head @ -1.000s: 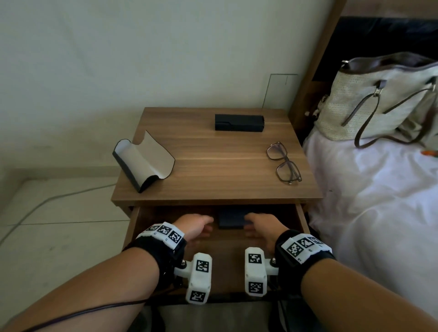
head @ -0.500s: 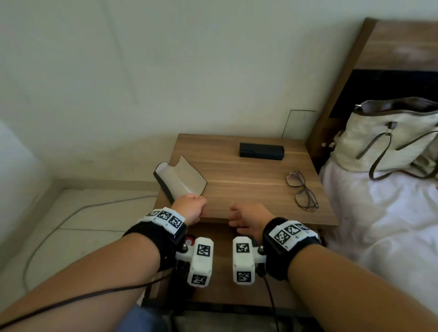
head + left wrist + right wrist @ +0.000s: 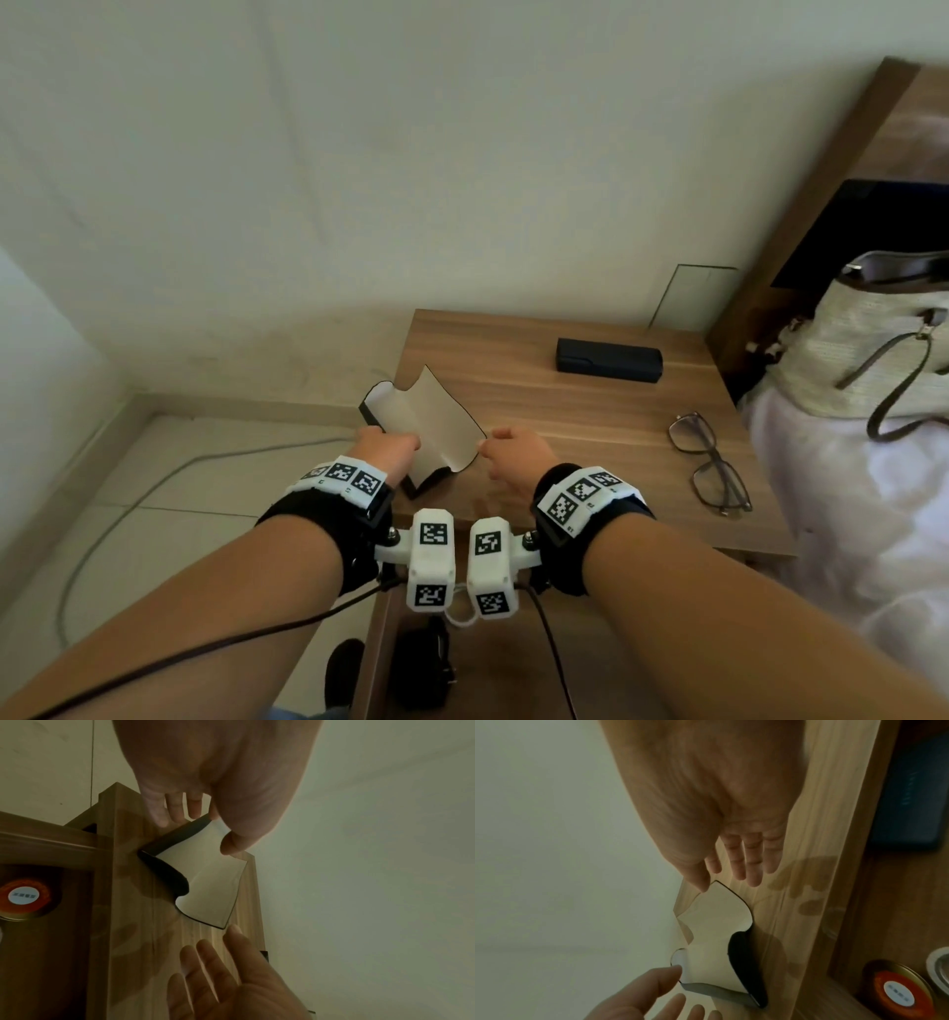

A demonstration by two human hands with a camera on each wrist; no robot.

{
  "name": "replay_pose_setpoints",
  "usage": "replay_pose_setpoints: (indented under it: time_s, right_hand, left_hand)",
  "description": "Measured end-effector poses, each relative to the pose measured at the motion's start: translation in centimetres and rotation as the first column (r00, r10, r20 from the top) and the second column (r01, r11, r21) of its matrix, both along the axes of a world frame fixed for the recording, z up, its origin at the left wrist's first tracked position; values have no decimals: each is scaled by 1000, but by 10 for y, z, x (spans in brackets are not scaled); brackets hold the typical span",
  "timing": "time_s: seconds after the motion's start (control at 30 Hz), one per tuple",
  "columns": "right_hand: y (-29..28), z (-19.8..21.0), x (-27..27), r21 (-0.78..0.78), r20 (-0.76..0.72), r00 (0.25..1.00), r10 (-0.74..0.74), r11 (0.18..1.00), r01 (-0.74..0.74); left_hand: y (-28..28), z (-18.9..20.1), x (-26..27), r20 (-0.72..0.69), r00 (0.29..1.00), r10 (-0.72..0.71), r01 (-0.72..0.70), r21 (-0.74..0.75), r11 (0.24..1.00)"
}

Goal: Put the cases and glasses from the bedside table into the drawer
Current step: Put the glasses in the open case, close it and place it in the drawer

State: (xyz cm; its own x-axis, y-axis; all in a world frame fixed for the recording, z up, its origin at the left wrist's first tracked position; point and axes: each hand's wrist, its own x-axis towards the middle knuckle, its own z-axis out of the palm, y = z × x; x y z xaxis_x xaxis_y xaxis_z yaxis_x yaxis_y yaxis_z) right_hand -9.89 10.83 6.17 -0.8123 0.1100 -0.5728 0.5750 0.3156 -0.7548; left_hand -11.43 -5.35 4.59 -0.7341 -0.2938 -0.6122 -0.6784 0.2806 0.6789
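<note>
An open glasses case, black outside with pale lining, lies at the bedside table's front left. My left hand grips its left end: in the left wrist view the fingers lie on the black side and the thumb over the lining. My right hand stays open, one fingertip touching the corner of the flap. A shut black case lies at the back. The glasses lie unfolded at the right. The drawer stands open below.
In the drawer lie a dark case and an orange-lidded jar. A woven handbag sits on the white bed to the right. The wall runs behind the table; a cable crosses the tiled floor at the left.
Both hands left the dark case in the drawer, rose over the table's front edge and reached the open case. The head view tilted upward.
</note>
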Motion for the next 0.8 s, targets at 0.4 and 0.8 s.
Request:
replay_pose_setpoints:
  time_s: [0.4,0.8]
  right_hand:
    - [-17,-25,-30,149,0,984,181,973,-179]
    - [20,-23,-12,-145,-14,1000,-16,989,14]
  left_hand:
    - [-17,-44,-22,-36,999,37,-35,37,999]
    - [16,-21,-5,-42,987,153,-131,325,937]
